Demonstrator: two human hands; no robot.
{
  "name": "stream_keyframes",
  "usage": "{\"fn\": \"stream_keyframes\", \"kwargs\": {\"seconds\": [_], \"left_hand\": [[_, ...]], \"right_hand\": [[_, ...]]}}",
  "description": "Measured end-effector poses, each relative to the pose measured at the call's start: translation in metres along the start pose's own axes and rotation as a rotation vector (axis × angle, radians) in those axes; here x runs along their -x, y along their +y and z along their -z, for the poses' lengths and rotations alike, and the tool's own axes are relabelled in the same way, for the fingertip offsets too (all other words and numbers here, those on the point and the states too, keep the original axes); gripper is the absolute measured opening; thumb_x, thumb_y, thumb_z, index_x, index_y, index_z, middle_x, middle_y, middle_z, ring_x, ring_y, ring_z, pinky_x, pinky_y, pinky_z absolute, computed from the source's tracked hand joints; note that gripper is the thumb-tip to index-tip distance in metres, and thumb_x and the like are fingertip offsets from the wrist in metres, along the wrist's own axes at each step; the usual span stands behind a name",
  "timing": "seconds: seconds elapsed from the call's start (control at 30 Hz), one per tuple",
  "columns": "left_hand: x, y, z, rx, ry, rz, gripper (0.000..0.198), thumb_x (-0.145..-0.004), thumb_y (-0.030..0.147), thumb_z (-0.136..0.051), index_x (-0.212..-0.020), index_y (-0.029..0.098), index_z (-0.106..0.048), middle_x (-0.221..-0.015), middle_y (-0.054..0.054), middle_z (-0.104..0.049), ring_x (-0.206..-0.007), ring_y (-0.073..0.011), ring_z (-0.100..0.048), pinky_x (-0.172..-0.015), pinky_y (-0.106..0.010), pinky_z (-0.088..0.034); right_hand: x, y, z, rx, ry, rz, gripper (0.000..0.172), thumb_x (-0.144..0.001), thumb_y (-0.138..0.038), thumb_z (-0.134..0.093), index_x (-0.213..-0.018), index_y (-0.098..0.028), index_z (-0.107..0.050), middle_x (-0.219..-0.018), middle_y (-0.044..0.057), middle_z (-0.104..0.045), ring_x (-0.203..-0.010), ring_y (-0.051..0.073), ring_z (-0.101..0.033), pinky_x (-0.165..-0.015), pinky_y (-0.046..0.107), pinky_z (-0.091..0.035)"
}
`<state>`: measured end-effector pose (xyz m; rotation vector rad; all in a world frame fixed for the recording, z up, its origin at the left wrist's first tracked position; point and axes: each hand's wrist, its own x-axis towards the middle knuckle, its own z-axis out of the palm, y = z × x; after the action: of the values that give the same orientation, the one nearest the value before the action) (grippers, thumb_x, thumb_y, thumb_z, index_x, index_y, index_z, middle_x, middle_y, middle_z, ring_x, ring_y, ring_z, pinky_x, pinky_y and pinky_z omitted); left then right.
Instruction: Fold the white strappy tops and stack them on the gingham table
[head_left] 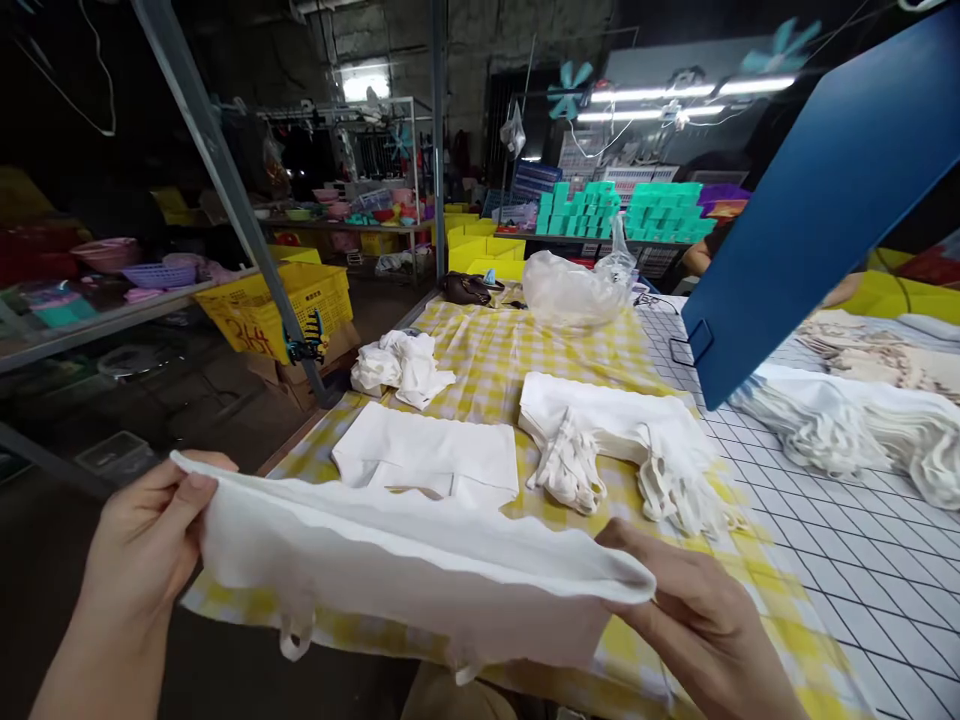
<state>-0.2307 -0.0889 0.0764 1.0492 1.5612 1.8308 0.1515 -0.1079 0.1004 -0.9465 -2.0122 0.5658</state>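
"Pinching grips at both ends: the left hand (154, 525) and the right hand (694, 600) are holding a white garment (405, 580)."

"Hanging where?"

"Across the frame's lower half, at the near edge of the yellow-checked bench (487, 345); a white stack (600, 402) is lying right of centre."

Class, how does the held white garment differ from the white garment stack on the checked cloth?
The held garment is stretched between the left hand and right hand; the garment stack rests on the checked cloth. The held garment looks like one piece; the garment stack has many layers. Both are white.
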Motion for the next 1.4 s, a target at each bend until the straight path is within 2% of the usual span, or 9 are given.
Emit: {"fn": "stream_keyframes", "kwargs": {"seconds": [0.1,0.2,0.37,0.43,0.6,0.9,1.1,1.27,1.4], "left_hand": [[-0.029,-0.005,-0.018,0.031,-0.031,0.046,0.028,-0.048,0.038,-0.076,-0.066,0.024,-0.061,-0.058,0.004,-0.059,-0.046,-0.0106,-0.047,-0.039,-0.020,-0.041],[-0.068,-0.030,-0.052,-0.049,-0.172,0.106,0.039,-0.051,0.044,-0.070,-0.080,0.019,-0.061,-0.066,0.001,-0.064,-0.052,-0.0129,-0.054,-0.047,-0.022,-0.045],[-0.118,-0.098,-0.113,-0.822,-0.424,-0.004,0.026,-0.073,0.035,-0.046,-0.079,0.014,-0.061,-0.076,-0.004,-0.068,-0.069,-0.0161,-0.061,-0.058,-0.022,-0.044],[-0.125,-0.117,-0.127,-0.988,-0.438,-0.021,0.019,-0.073,0.027,-0.047,-0.070,0.014,-0.061,-0.072,-0.005,-0.068,-0.072,-0.0187,-0.062,-0.061,-0.023,-0.043],[-0.125,-0.133,-0.134,-1.158,-0.410,-0.045,0.022,-0.078,0.025,-0.046,-0.069,0.014,-0.063,-0.081,-0.012,-0.068,-0.084,-0.0239,-0.062,-0.069,-0.028,-0.041],[-0.105,-0.124,-0.142,-1.447,-0.354,-0.081,0.032,-0.090,0.029,-0.032,-0.099,0.014,-0.059,-0.093,-0.016,-0.066,-0.090,-0.0284,-0.062,-0.067,-0.033,-0.044],[-0.096,-0.122,-0.143,-1.592,-0.313,-0.168,0.034,-0.092,0.031,-0.030,-0.109,0.010,-0.051,-0.089,-0.017,-0.065,-0.084,-0.0286,-0.064,-0.066,-0.034,-0.046],[-0.087,-0.121,-0.128,-1.545,-0.191,-0.339,0.044,-0.089,0.037,-0.036,-0.121,0.008,-0.044,-0.109,-0.020,-0.058,-0.099,-0.0311,-0.058,-0.076,-0.037,-0.045],[-0.075,-0.129,-0.109,-1.435,-0.439,-0.384,0.053,-0.088,0.038,-0.037,-0.134,0.012,-0.034,-0.132,-0.017,-0.045,-0.121,-0.0276,-0.043,-0.094,-0.037,-0.038]], "right_hand": [[-0.020,0.018,-0.009,0.037,0.068,-0.139,0.037,-0.084,-0.041,-0.050,-0.054,-0.019,-0.047,-0.053,-0.001,-0.047,-0.049,0.011,-0.044,-0.047,0.021,-0.035],[-0.049,0.062,-0.031,-0.062,0.109,-0.337,0.037,-0.083,-0.046,-0.046,-0.058,-0.019,-0.046,-0.053,-0.002,-0.043,-0.051,0.011,-0.041,-0.047,0.021,-0.033],[-0.088,0.150,-0.081,0.201,0.010,-0.601,0.027,-0.081,-0.033,-0.043,-0.061,-0.017,-0.051,-0.055,-0.001,-0.050,-0.054,0.012,-0.045,-0.051,0.022,-0.033],[-0.093,0.170,-0.094,0.303,-0.013,-0.646,0.023,-0.080,-0.027,-0.044,-0.061,-0.017,-0.054,-0.059,0.002,-0.056,-0.057,0.014,-0.049,-0.054,0.023,-0.033],[-0.094,0.181,-0.102,0.412,-0.022,-0.713,0.024,-0.082,-0.024,-0.041,-0.071,-0.016,-0.061,-0.074,0.008,-0.067,-0.069,0.017,-0.057,-0.059,0.024,-0.033],[-0.105,0.175,-0.106,0.602,-0.058,-0.844,0.031,-0.089,-0.029,-0.034,-0.092,-0.014,-0.061,-0.094,0.015,-0.067,-0.087,0.025,-0.061,-0.069,0.032,-0.038],[-0.100,0.175,-0.112,0.682,-0.045,-0.777,0.028,-0.090,-0.029,-0.036,-0.104,-0.013,-0.054,-0.095,0.014,-0.065,-0.086,0.025,-0.061,-0.073,0.035,-0.040],[-0.081,0.168,-0.111,0.729,0.059,-0.407,0.034,-0.087,-0.020,-0.040,-0.119,-0.010,-0.049,-0.115,0.017,-0.056,-0.104,0.027,-0.052,-0.083,0.037,-0.041],[-0.054,0.165,-0.112,0.677,-0.082,-0.119,0.033,-0.090,-0.026,-0.038,-0.117,-0.018,-0.056,-0.126,0.012,-0.053,-0.116,0.026,-0.047,-0.091,0.040,-0.038]]}}
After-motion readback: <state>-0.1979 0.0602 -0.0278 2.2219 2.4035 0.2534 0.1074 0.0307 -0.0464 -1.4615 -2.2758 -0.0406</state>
